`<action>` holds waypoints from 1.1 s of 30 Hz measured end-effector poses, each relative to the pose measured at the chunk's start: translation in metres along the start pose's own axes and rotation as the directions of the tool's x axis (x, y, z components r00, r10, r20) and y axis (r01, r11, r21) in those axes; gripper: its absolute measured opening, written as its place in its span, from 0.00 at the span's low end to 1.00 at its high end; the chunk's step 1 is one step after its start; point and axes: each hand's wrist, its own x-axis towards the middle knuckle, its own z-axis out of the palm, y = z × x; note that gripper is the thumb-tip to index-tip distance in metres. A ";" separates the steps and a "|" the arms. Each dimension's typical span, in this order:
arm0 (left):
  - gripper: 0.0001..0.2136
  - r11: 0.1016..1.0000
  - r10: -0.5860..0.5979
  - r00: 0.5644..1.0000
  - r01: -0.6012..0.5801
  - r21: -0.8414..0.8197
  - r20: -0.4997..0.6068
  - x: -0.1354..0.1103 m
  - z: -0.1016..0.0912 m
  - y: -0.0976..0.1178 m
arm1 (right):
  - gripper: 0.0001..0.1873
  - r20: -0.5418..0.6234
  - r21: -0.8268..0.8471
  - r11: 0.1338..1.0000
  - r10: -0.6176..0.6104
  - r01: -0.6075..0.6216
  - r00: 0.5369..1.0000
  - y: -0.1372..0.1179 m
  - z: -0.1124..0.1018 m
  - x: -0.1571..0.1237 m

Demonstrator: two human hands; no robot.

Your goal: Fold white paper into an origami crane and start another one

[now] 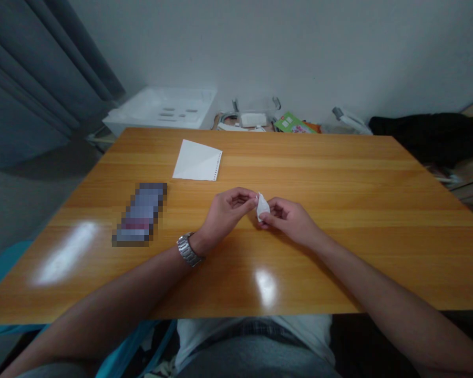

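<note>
between your pinching fingertips sits the small folded paper (263, 207): left hand (230, 211) gripping its upper edge, right hand (294, 219) its lower end; crease lightly, keeping both pinches steady.

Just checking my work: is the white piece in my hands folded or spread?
Apparently folded: the white piece shows a narrow, pointed shape; individual creases aren't clear.
</note>
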 end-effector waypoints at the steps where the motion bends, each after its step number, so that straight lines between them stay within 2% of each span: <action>1: 0.13 1.000 -0.006 1.000 0.006 0.001 0.001 0.000 0.000 0.001 | 0.14 0.001 0.002 1.000 0.000 0.000 1.000 0.000 0.000 0.000; 9: 0.11 1.000 -0.016 1.000 0.016 -0.004 0.020 0.002 -0.002 -0.001 | 0.14 -0.003 -0.023 1.000 0.002 -0.002 1.000 -0.001 0.000 0.000; 18: 0.09 0.990 0.098 0.995 -0.099 0.104 0.014 0.001 0.000 -0.003 | 0.13 0.015 -0.024 1.000 0.003 -0.002 1.000 -0.001 0.000 -0.001; 24: 0.09 0.974 0.124 0.992 -0.121 0.193 -0.005 -0.001 0.001 0.001 | 0.13 0.023 -0.005 1.000 0.008 -0.008 1.000 -0.001 0.001 -0.002; 30: 0.06 0.938 0.194 0.980 -0.195 0.288 0.032 -0.003 0.000 0.004 | 0.13 0.041 0.028 1.000 0.007 -0.008 0.999 -0.002 0.002 -0.002; 33: 0.07 0.940 0.191 0.981 -0.192 0.283 0.034 -0.003 0.000 0.002 | 0.15 0.044 0.045 0.999 0.027 -0.029 0.999 -0.003 0.003 -0.003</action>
